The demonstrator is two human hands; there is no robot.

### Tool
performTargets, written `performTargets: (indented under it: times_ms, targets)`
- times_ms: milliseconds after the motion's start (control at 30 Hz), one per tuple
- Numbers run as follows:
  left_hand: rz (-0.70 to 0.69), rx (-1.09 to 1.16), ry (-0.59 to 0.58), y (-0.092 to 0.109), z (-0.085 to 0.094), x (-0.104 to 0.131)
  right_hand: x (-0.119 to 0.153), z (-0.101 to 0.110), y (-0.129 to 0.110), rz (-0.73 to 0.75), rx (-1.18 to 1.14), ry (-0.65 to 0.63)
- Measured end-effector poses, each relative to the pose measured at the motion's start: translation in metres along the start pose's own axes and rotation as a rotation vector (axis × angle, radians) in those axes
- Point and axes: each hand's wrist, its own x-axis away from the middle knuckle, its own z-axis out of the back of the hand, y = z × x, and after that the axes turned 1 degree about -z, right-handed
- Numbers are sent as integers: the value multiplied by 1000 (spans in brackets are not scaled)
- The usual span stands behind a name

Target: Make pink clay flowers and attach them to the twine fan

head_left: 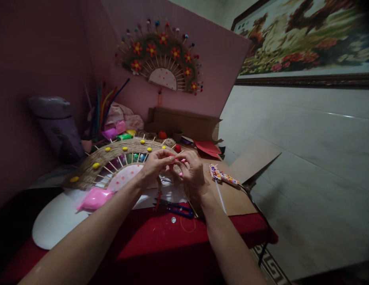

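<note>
My left hand (157, 165) and my right hand (192, 170) meet fingertip to fingertip over the right part of a twine-wrapped fan (89, 168). Both are closed in a pinch on a small bit of pink clay (184, 160), mostly hidden by the fingers. Thin sticks radiate through the fan, and yellow dots (125, 149) sit along its twine band. Its half-round centre (125, 177) is white with pink spots. A bag of bright pink clay (95, 198) lies to the left of my left forearm.
Blue-handled scissors (184, 209) lie below my hands on the red cloth (148, 237). A flower-patterned glue gun (224, 175) rests on cardboard (238, 200) at right. Behind stand pipe cleaners (105, 105), a purple bottle (58, 126) and a finished fan (160, 59) on a pink board.
</note>
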Motion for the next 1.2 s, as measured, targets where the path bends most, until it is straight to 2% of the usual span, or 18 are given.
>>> performTargets:
  times_ms: [167,433,533,667,767,833,967,1100,1200]
  targets:
    - [-39,-14,35,-1,1,0,2,-2,2,-50,3,-40]
    - [9,-4,102,1,-4,2,1,0,-2,-70,-78,-104]
    - [13,-33,121,1,-5,2,1,4,-5,-203,-170,-160]
    - [-28,19,140,2,-7,1,1,11,-9,-528,-517,-261]
    - [-26,86,131,5,-8,1,-1,12,-10,-659,-657,-246]
    - [3,120,107,7,-7,1,-2,10,-10,-641,-614,-182]
    - [31,110,68,6,-6,3,-1,2,-7,-516,-465,-87]
    - [24,77,78,3,-4,2,1,-1,-4,-410,-359,-77]
    - [7,59,56,0,-2,1,1,0,-3,-385,-302,-78]
